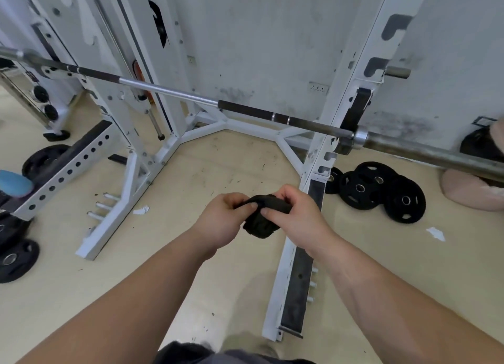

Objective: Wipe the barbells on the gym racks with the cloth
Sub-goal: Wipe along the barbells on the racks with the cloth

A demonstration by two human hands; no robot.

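Folding a black cloth (260, 217) at waist height, a person pinches it between both hands: left hand (222, 221) curled on its upper edge, right hand (293, 219) clamped on the bundle, likely bunching it into a pad for wiping. Well apart and above, the barbell (191, 96) rests untouched across the white rack (346, 96); black plates (381, 191) lie on the floor beside it
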